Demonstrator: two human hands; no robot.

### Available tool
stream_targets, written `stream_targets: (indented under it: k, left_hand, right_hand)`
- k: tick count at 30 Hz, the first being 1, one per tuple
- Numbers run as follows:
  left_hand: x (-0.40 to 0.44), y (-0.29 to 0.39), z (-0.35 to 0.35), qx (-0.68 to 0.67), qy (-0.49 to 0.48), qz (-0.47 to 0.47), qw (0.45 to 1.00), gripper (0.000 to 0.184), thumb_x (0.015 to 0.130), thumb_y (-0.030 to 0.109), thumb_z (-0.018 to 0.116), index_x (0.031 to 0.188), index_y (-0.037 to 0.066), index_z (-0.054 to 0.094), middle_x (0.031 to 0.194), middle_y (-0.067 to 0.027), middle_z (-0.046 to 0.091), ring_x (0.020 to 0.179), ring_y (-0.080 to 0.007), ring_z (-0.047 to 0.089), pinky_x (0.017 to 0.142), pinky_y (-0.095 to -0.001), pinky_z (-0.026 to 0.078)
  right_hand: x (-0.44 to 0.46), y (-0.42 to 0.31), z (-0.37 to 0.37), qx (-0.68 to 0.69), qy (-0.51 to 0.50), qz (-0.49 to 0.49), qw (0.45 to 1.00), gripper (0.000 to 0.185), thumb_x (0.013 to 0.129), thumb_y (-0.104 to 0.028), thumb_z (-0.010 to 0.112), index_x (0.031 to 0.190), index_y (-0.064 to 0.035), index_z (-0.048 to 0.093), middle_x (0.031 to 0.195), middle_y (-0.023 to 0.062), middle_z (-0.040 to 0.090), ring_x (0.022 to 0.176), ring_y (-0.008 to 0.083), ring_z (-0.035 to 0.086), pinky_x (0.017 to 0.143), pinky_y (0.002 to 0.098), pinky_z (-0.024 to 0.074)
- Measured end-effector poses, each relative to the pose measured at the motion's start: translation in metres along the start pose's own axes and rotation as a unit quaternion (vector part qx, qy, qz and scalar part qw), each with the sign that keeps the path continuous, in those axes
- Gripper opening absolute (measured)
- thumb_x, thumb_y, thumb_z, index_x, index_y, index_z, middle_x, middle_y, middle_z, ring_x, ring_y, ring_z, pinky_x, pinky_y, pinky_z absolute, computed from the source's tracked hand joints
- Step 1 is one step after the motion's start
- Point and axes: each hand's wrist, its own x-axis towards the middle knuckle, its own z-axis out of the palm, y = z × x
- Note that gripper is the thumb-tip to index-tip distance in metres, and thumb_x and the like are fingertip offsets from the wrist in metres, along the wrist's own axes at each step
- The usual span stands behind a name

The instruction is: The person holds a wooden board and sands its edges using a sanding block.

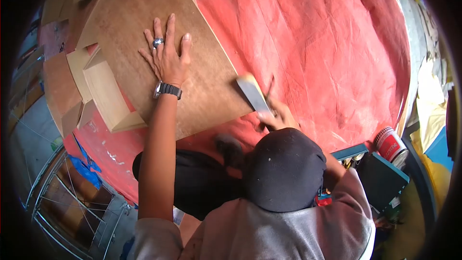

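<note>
My left hand (169,65) lies flat on a large brown wooden board (207,67), fingers spread, with a ring and a wristwatch on it. At the board's right corner, my right hand (279,115) is closed around a flat grey block with a pale yellow edge (252,94). The block is smeared by motion and lies along the board's edge; I cannot tell its exact kind. A thin dark piece sticks up beside that hand. The dark cap (286,171) hides part of the right forearm.
A red tarp (313,43) covers the floor. Open wooden compartments (103,89) adjoin the board at left. A red-and-white can (391,145) stands near a dark green toolbox (380,180) at right. A bicycle wheel (48,216) is at lower left.
</note>
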Motion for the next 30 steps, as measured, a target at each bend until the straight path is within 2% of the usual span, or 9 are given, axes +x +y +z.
stream_targets:
  k: [1,5,8,12,14,16,19,23,30]
  left_hand:
    - [0.000,0.001,0.000,0.001,-0.001,-0.001,1.000,0.066,0.105,0.056,0.050,0.166,0.037,0.032,0.174,-0.0125,0.026,0.157,-0.0499,0.021,0.117,-0.0811,0.011]
    - [0.001,0.000,-0.001,0.003,-0.001,-0.002,1.000,0.066,0.105,0.056,0.050,0.166,0.037,0.032,0.174,-0.0120,0.026,0.158,-0.0494,0.021,0.117,-0.0811,0.011]
    - [0.000,0.001,-0.002,0.001,0.003,-0.004,1.000,0.065,0.105,0.055,0.050,0.166,0.037,0.033,0.175,-0.0110,0.025,0.158,-0.0485,0.020,0.117,-0.0811,0.011]
    - [0.000,-0.003,-0.003,0.005,0.004,-0.004,1.000,0.066,0.104,0.055,0.052,0.165,0.037,0.034,0.174,-0.0093,0.027,0.158,-0.0476,0.021,0.117,-0.0813,0.011]
    - [0.001,-0.001,-0.003,0.005,0.014,-0.004,1.000,0.068,0.101,0.056,0.055,0.164,0.038,0.036,0.173,-0.0082,0.030,0.158,-0.0471,0.023,0.117,-0.0813,0.012]
    - [0.001,-0.001,-0.002,-0.001,0.018,-0.007,1.000,0.068,0.101,0.056,0.055,0.164,0.039,0.036,0.173,-0.0075,0.030,0.158,-0.0467,0.023,0.118,-0.0810,0.011]
    - [0.000,-0.001,-0.002,-0.012,0.019,-0.012,1.000,0.068,0.101,0.056,0.055,0.164,0.040,0.036,0.174,-0.0064,0.029,0.158,-0.0458,0.023,0.118,-0.0808,0.011]
    - [-0.001,-0.001,-0.002,-0.001,0.021,-0.004,1.000,0.065,0.105,0.055,0.052,0.165,0.039,0.034,0.175,-0.0061,0.027,0.159,-0.0445,0.023,0.117,-0.0813,0.012]
    - [-0.002,-0.005,0.002,-0.001,0.039,-0.001,0.999,0.066,0.102,0.056,0.056,0.163,0.038,0.039,0.173,-0.0059,0.031,0.158,-0.0439,0.025,0.117,-0.0810,0.012]
  right_hand:
    - [-0.013,0.033,-0.005,-0.020,0.036,-0.051,0.998,0.071,0.102,-0.032,0.071,0.158,0.0002,0.043,0.124,0.0151,0.070,0.095,0.0113,0.068,0.079,0.0309,0.0555]
    - [-0.017,0.024,-0.025,0.096,0.120,0.048,0.987,0.064,0.099,-0.030,0.074,0.151,0.0003,0.051,0.105,0.0130,0.074,0.061,0.0124,0.062,0.054,0.0305,0.0504]
    - [0.025,-0.005,-0.050,-0.097,0.116,0.015,0.988,0.052,0.099,-0.031,0.075,0.136,0.0019,0.058,0.091,0.0127,0.075,0.059,0.0122,0.063,0.053,0.0297,0.0508]
    - [0.030,-0.058,-0.044,0.232,-0.018,0.022,0.972,0.054,0.102,-0.032,0.071,0.141,-0.0030,0.048,0.081,0.0150,0.070,0.043,0.0189,0.060,0.037,0.0312,0.0449]
    - [0.028,-0.059,-0.050,0.355,-0.126,0.004,0.926,0.049,0.106,-0.030,0.063,0.144,-0.0035,0.045,0.099,0.0237,0.069,0.042,0.0210,0.059,0.037,0.0330,0.0504]
    - [0.022,-0.057,-0.051,0.491,-0.223,0.019,0.842,0.055,0.104,-0.035,0.065,0.144,-0.0039,0.045,0.115,0.0292,0.064,0.050,0.0260,0.065,0.036,0.0343,0.0516]
    - [0.021,-0.042,-0.043,0.488,-0.259,-0.037,0.833,0.066,0.099,-0.042,0.069,0.146,-0.0039,0.042,0.125,0.0307,0.059,0.074,0.0342,0.072,0.047,0.0420,0.0604]
    - [0.021,-0.040,-0.043,0.446,-0.233,-0.065,0.861,0.075,0.098,-0.046,0.071,0.151,-0.0051,0.038,0.131,0.0283,0.058,0.116,0.0413,0.065,0.087,0.0599,0.0620]
    - [0.013,-0.045,-0.041,0.464,-0.228,-0.106,0.850,0.075,0.100,-0.049,0.067,0.154,-0.0081,0.036,0.141,0.0280,0.053,0.118,0.0382,0.065,0.080,0.0527,0.0653]
